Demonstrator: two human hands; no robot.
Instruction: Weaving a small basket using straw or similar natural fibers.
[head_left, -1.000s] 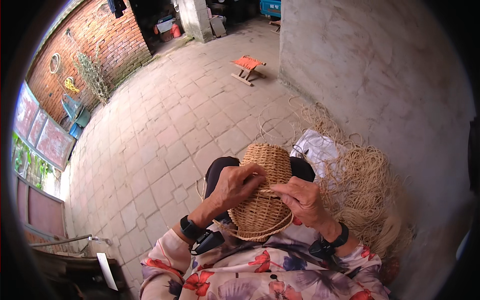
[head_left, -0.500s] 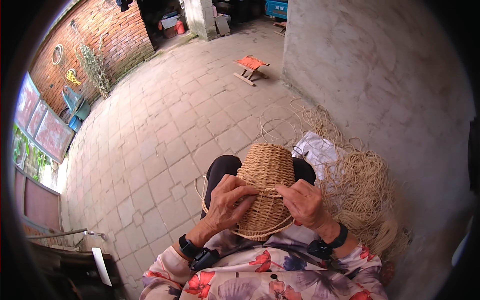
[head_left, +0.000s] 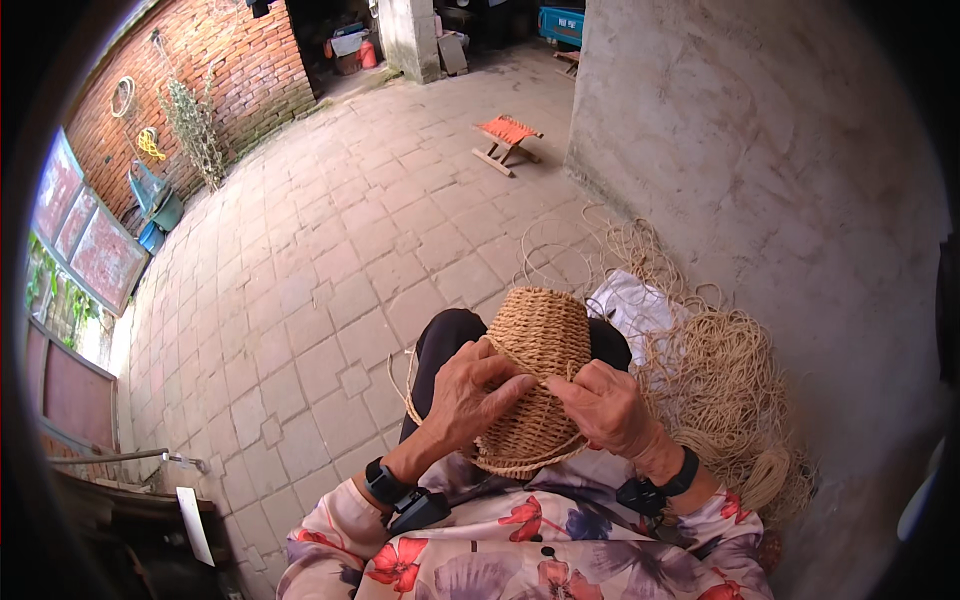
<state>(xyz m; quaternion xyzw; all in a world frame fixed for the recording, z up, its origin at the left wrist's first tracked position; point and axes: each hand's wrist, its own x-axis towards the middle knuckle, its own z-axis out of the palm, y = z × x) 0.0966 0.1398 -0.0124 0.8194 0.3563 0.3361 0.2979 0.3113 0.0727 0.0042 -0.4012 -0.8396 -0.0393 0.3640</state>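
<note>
The woven basket [head_left: 541, 325] lies between the knees [head_left: 443, 340]. On it, the left hand [head_left: 472, 392] has bent, slightly parted fingers, the right hand [head_left: 608, 405] nearly closed ones; whether they grip it, I cannot tell.

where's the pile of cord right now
In the head view, the cord lies at right, between the right hand and the grey wall.

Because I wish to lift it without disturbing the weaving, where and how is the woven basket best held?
Probably grip the woven basket by both sides of its far end, coming from the front, opposite the wearer. That end is narrower and uncovered, while the left hand and right hand are at the middle and loose strands stick out at the left.
</note>
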